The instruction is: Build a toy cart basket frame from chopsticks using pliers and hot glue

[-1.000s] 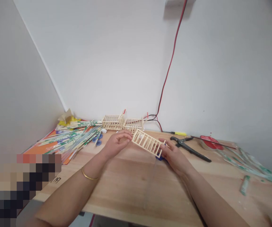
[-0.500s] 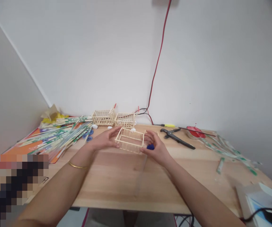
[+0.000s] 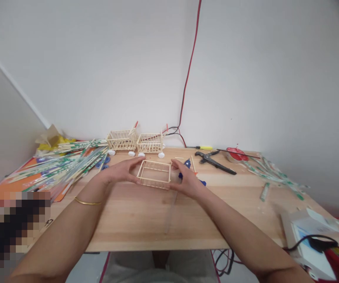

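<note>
Pale wood of the table fills the lower middle of the frame, with both forearms reaching up across it and a gold bangle on the left wrist. Just above centre, the left hand and the right hand close on the two short ends of the stick frame. The fingers of each hand curl round the far side and the thumbs press the near side, so it is clamped lightly from both ends.

That is the change I read. A second ago the frame hung tilted in the air, its slatted face turned toward me. Now it lies level, open side up, low over the table between the hands. I cannot tell whether its underside touches the wood. I judge the turning over as done and the frame as settled.

A blue cap peeks out just right of the right hand. Further back, right of centre, lie the black pliers. Wrapped sticks are heaped at mid left. Two finished stick carts stand by the wall, and a red cable climbs to the top edge.
</note>
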